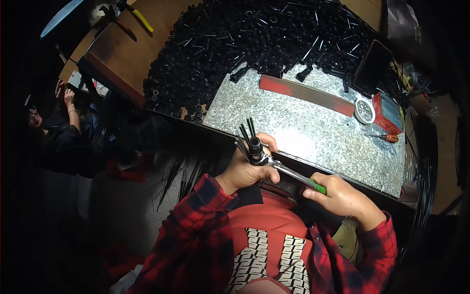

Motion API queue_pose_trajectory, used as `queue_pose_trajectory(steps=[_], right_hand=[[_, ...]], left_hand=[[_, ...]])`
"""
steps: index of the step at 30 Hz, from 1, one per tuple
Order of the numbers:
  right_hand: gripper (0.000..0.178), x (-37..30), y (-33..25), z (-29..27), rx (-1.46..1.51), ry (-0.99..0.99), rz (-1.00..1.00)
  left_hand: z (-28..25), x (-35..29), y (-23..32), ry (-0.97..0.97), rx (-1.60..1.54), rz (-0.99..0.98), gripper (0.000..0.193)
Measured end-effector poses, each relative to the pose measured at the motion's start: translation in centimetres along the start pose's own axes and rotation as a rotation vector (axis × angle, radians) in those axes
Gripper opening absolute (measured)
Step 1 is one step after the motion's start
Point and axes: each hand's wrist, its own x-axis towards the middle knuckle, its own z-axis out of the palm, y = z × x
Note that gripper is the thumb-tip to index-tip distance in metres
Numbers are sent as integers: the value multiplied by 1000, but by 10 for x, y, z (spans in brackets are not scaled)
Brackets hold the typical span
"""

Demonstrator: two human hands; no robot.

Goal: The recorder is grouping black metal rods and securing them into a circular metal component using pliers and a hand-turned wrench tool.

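Observation:
In front of my body, my left hand (247, 169) is wrapped round a black tubular part (255, 146) whose round open end faces up. Several thin black strips (246, 128) stick up beside it from the same grip. My right hand (335, 193) grips the green handle of a metal hand tool that looks like pliers (297, 177). The tool's head meets the black part just under its open end, close to my left thumb. Whether its jaws are closed on anything is hidden.
A speckled board (303, 128) lies on the workbench, bearing a long red-brown bar (306, 95), a white dish (364, 111), a red box (387, 115) and an orange-handled screwdriver (390, 138). Black parts (215, 54) heap behind. Yellow-handled pliers (139, 18) lie far left; another person (63, 127) sits left.

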Motion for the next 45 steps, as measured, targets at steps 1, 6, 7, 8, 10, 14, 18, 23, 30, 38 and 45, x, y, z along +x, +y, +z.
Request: queue_pose_trajectory(steps=[1, 6, 7, 8, 10, 14, 18, 23, 30, 38, 45], right_hand=[[36, 1, 1, 4, 23, 59, -65], [36, 6, 3, 12, 38, 78, -51], [36, 6, 3, 13, 35, 92, -59], [36, 6, 4, 14, 35, 92, -60], [31, 5, 6, 15, -63, 158, -77], [28, 0, 17, 18, -273, 331, -174], [29, -11, 10, 6, -608, 596, -314], [33, -19, 4, -1, -775, 685, -324], [30, -29, -3, -7, -844, 658, -282], [29, -21, 3, -3, -868, 637, -272], [33, -19, 7, -1, -672, 435, -227]], left_hand=[[1, 0, 3, 2, -29, -19, 74], [0, -3, 3, 41, -49, -14, 76], [0, -3, 4, 29, -67, -17, 78], [0, -3, 6, 29, -66, -17, 78], [1, -1, 14, 1, -88, -76, 80], [-4, -1, 12, -62, -55, -73, 82], [-9, 0, 16, -90, -14, -71, 81], [-7, 1, 15, -140, -77, -157, 79], [3, 2, 20, -149, -74, -265, 64], [3, 5, 11, -179, -34, -261, 62], [0, 8, 8, -303, -85, -226, 61]])
